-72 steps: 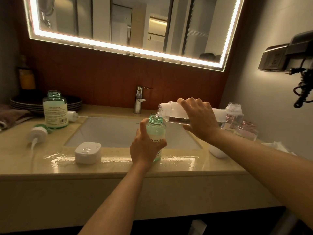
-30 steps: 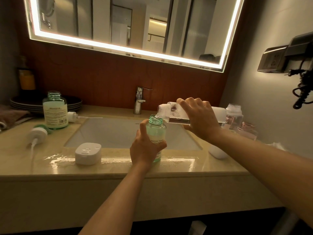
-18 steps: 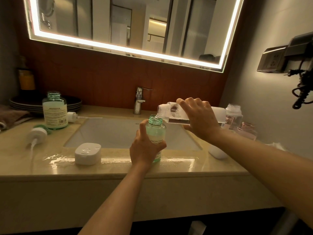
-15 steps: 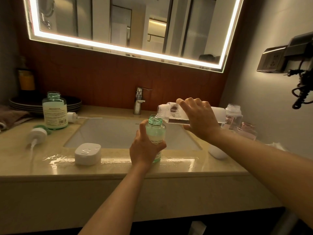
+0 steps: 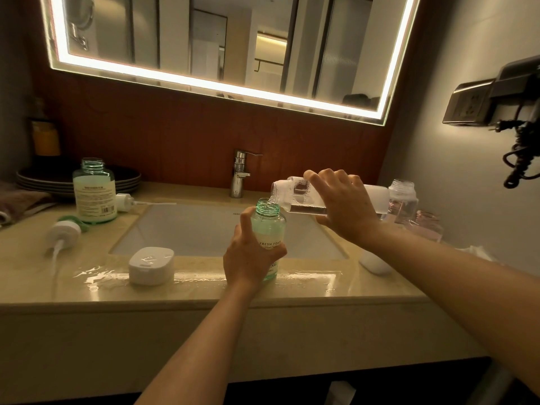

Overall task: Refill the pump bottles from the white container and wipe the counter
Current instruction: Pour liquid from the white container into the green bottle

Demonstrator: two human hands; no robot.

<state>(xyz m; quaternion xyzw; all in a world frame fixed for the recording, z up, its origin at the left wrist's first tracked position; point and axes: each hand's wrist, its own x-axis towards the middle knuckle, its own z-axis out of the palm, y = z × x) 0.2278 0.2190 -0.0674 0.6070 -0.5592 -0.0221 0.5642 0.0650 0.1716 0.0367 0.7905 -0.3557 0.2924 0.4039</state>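
Grip of right hand (image 5: 347, 207) round tilted white container (image 5: 287, 197), left hand (image 5: 248, 258) round upright green bottle (image 5: 268, 225)

White container (image 5: 295, 195) tipped, mouth over upright green bottle (image 5: 268, 226).

A glossy beige stone counter (image 5: 204, 290), wet along its front, surrounds a white inset sink (image 5: 187, 229). At left sit a stack of dark plates (image 5: 128, 178), an open green-tinted labelled bottle (image 5: 94, 194) and two loose white pump heads (image 5: 62, 232). At the front stand a white rounded box (image 5: 152, 266) and a small open green glass bottle (image 5: 268, 226). Clear bottles (image 5: 404, 204) sit at far right.
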